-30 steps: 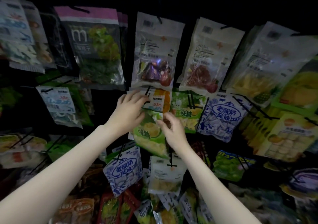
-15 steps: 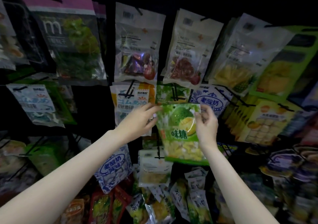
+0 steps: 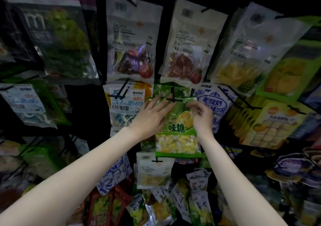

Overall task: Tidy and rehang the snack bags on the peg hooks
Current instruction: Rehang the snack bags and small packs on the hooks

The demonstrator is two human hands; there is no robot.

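Observation:
A green durian candy bag (image 3: 178,133) with yellow pieces showing at its bottom sits at the centre of the rack, its top at a black peg hook (image 3: 173,99). My left hand (image 3: 151,116) lies flat on the bag's left side, fingers spread and reaching up to the hook. My right hand (image 3: 201,114) pinches the bag's upper right edge. More green bags (image 3: 166,90) hang behind it on the same hook. Whether the bag's hole is on the peg, I cannot tell.
Hooks on both sides carry a blue-and-white gummy bag (image 3: 125,107) at left and a blue yoghurt candy bag (image 3: 215,102) at right. Large clear fruit bags (image 3: 132,40) hang above. A white bag (image 3: 152,172) hangs below, over several loose packs (image 3: 156,208).
Both hands took the green bag off the left hook, carried it rightward, and now raise it against the hook with the other green bags. My left hand has flattened on it.

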